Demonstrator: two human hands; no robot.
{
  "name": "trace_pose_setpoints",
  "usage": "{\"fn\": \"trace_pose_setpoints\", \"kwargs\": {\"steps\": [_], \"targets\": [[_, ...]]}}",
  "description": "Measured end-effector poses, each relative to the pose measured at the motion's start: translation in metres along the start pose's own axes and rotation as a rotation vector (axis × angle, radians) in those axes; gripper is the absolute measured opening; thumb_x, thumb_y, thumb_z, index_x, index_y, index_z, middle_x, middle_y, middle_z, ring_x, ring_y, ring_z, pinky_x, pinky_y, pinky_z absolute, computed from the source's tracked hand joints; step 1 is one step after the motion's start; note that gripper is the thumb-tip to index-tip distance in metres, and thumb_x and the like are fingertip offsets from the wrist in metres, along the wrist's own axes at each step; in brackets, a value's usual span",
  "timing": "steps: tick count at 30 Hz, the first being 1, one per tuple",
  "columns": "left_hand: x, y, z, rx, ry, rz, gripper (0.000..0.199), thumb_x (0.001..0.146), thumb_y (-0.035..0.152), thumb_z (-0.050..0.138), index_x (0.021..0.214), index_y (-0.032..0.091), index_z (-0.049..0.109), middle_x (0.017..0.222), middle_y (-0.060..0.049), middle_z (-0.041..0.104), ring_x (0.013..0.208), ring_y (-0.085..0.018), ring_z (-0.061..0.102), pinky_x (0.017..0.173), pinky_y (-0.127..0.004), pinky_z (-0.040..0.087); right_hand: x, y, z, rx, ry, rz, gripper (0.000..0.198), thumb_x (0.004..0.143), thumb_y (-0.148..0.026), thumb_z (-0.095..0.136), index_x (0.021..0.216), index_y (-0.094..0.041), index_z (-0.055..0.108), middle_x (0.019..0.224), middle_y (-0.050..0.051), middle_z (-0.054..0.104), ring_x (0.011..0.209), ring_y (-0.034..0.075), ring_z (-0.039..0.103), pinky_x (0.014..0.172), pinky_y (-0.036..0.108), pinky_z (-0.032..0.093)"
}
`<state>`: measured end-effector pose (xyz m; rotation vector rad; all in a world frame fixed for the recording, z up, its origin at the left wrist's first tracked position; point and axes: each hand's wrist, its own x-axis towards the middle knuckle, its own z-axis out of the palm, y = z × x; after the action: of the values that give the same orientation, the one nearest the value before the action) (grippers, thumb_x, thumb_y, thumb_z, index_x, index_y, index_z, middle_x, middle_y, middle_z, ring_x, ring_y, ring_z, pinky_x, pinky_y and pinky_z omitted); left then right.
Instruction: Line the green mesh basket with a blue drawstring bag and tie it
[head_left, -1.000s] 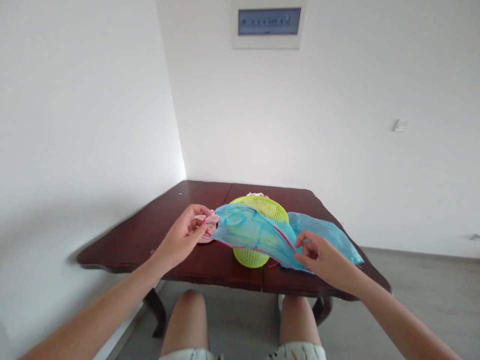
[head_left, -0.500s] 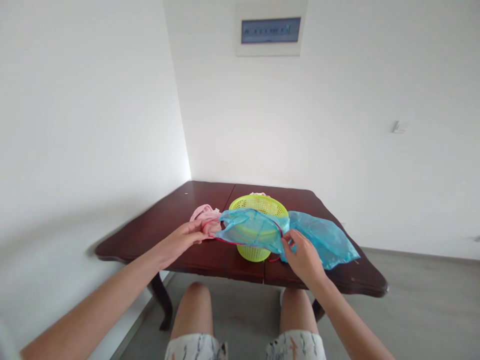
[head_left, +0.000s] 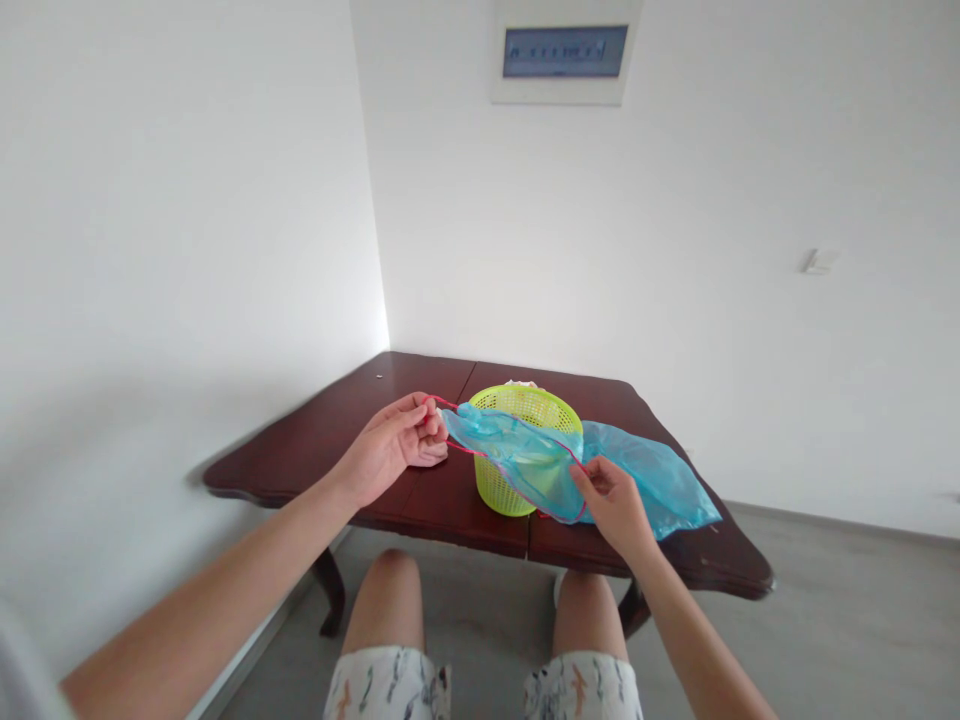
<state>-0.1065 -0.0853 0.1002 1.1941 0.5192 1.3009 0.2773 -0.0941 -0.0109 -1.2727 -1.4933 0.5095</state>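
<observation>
A translucent blue plastic drawstring bag (head_left: 649,475) stretches across the front of a yellow-green perforated basket (head_left: 499,490), its wide part lying on the table to the right. My left hand (head_left: 394,440) pinches the red drawstring (head_left: 466,450) left of the basket, pulled out in a loop from the bag's mouth. The bag's red-edged rim is gripped between the fingers of my right hand (head_left: 616,505), at the basket's front right. The pink cloth is largely or wholly hidden behind my left hand.
A dark red-brown wooden table (head_left: 300,460) stands in the corner against white walls. Something white shows behind the basket's far rim. A small light scrap (head_left: 379,377) lies at the table's back left. My knees are below the front edge.
My left hand has risen and turned, drawing the red string out from the bag and narrowing its mouth. My right hand still holds the rim. The view has shifted slightly.
</observation>
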Motion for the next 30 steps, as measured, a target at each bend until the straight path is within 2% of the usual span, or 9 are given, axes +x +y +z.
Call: {"fn": "trace_pose_setpoints", "kwargs": {"steps": [4,8,13,16,18,21,24,27,30], "targets": [[0.003,0.016,0.006,0.030,-0.017,0.027,0.026,0.103,0.040,0.090,0.119,0.020,0.088,0.083,0.000,0.066,0.072,-0.014,0.058,0.072,-0.027,0.060,0.014,-0.022,-0.040,0.139,0.050,0.031,0.068,0.096,-0.091,0.081,0.077,-0.026,0.072,0.072,0.005,0.069,0.068,0.022,0.063,0.064,0.036,0.054],[0.021,0.026,0.018,0.021,-0.012,0.056,0.036,0.103,0.037,0.088,0.135,0.019,0.085,0.091,-0.001,0.072,0.074,-0.014,0.062,0.079,-0.028,0.065,0.040,-0.054,-0.062,0.555,0.140,0.034,0.049,0.095,-0.071,0.094,0.083,-0.027,0.076,0.090,0.006,0.079,0.080,0.022,0.072,0.075,0.036,0.067],[0.067,0.037,0.048,0.106,0.036,0.140,0.041,0.107,0.044,0.081,0.142,0.023,0.081,0.125,-0.010,0.081,0.102,-0.022,0.075,0.097,-0.038,0.067,0.079,-0.104,-0.060,0.786,-0.019,0.002,0.028,0.099,-0.050,0.091,0.117,-0.030,0.086,0.133,0.007,0.089,0.076,0.016,0.072,0.078,0.034,0.071],[0.102,0.047,0.066,0.489,0.136,0.365,0.036,0.107,0.041,0.078,0.140,0.026,0.084,0.149,-0.013,0.076,0.130,-0.031,0.070,0.113,-0.046,0.061,0.107,-0.131,-0.053,0.717,-0.121,-0.005,0.055,0.096,-0.045,0.088,0.149,-0.034,0.077,0.148,0.008,0.086,0.067,0.014,0.070,0.066,0.034,0.069],[0.123,0.050,0.077,0.690,0.191,0.517,0.038,0.104,0.034,0.082,0.141,0.027,0.083,0.163,-0.014,0.068,0.146,-0.034,0.063,0.123,-0.050,0.055,0.125,-0.144,-0.049,0.633,-0.124,-0.027,0.083,0.095,-0.047,0.085,0.173,-0.039,0.058,0.150,0.008,0.085,0.061,0.014,0.070,0.059,0.035,0.067],[0.148,0.047,0.094,0.626,0.093,0.522,0.057,0.104,0.028,0.081,0.157,0.025,0.064,0.161,-0.018,0.068,0.146,-0.033,0.066,0.123,-0.052,0.054,0.144,-0.158,-0.042,0.416,-0.114,-0.141,0.110,0.096,-0.046,0.079,0.193,-0.043,0.027,0.153,0.011,0.081,0.054,0.012,0.067,0.051,0.034,0.064],[0.161,0.038,0.109,0.443,-0.080,0.485,0.073,0.105,0.026,0.079,0.167,0.023,0.040,0.132,-0.015,0.078,0.123,-0.027,0.077,0.112,-0.048,0.059,0.149,-0.172,-0.036,0.148,-0.125,-0.269,0.109,0.102,-0.042,0.071,0.196,-0.042,0.016,0.148,0.012,0.082,0.051,0.010,0.062,0.049,0.030,0.058],[0.164,0.029,0.117,0.454,-0.237,0.438,0.094,0.100,0.026,0.082,0.174,0.025,0.024,0.108,-0.002,0.073,0.090,-0.020,0.076,0.090,-0.040,0.062,0.145,-0.190,-0.033,-0.091,-0.178,-0.434,0.091,0.111,-0.035,0.060,0.195,-0.038,0.026,0.132,0.008,0.084,0.060,0.014,0.065,0.059,0.031,0.058],[0.162,0.026,0.118,0.591,-0.386,0.304,0.104,0.094,0.027,0.086,0.174,0.025,0.021,0.094,0.006,0.064,0.073,-0.016,0.064,0.072,-0.033,0.055,0.141,-0.208,-0.035,-0.353,-0.186,-0.603,0.058,0.111,-0.025,0.056,0.168,-0.024,0.069,0.110,0.007,0.082,0.081,0.020,0.071,0.079,0.035,0.057]]}}
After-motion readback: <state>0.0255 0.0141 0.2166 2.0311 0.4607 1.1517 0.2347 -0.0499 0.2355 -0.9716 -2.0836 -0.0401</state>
